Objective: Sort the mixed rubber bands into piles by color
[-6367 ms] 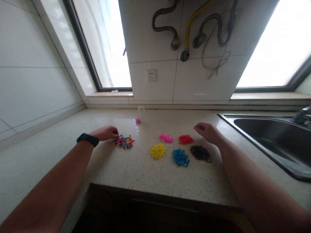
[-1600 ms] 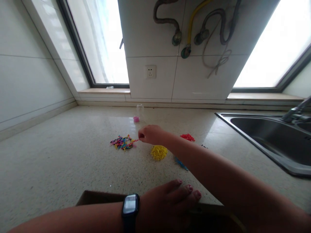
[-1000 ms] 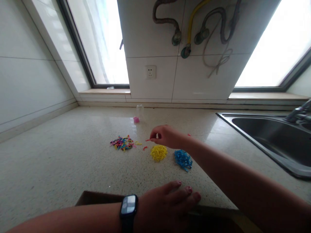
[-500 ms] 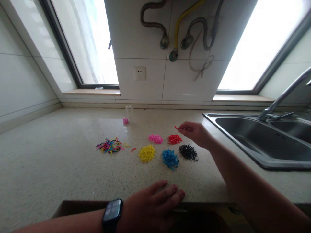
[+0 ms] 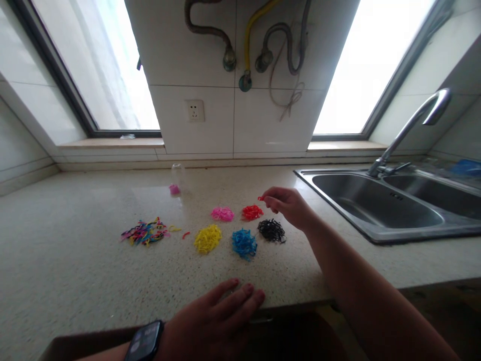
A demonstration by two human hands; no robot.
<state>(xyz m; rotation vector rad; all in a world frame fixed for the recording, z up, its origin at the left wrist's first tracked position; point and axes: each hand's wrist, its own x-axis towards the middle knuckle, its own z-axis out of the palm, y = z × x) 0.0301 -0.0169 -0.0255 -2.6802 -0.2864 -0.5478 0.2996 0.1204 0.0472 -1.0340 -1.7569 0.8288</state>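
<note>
My right hand [image 5: 283, 203] pinches a small red rubber band [image 5: 260, 199] between thumb and fingertips, just above the pile of red rubber bands [image 5: 252, 212]. Around it lie pink [image 5: 223, 214], yellow [image 5: 208, 238], blue [image 5: 244, 244] and black rubber bands [image 5: 271, 230], each colour in its own pile. Farther left is a mixed-colour pile [image 5: 146, 232], with a single red band [image 5: 186, 234] lying apart from it. My left hand [image 5: 221, 313], with a watch on the wrist, rests at the counter's front edge, fingers stretched out and holding nothing.
A clear bottle [image 5: 178, 173] stands at the back of the counter [image 5: 93, 271], beside a pink cap [image 5: 174, 189]. To the right is a steel sink [image 5: 376, 200] with a tall faucet [image 5: 409, 128]. Hoses and a socket [image 5: 195, 111] are on the tiled wall.
The view has swung to the right, so everything sits farther left. My right hand still holds the red rubber band over the red pile. My left hand stays at the edge.
</note>
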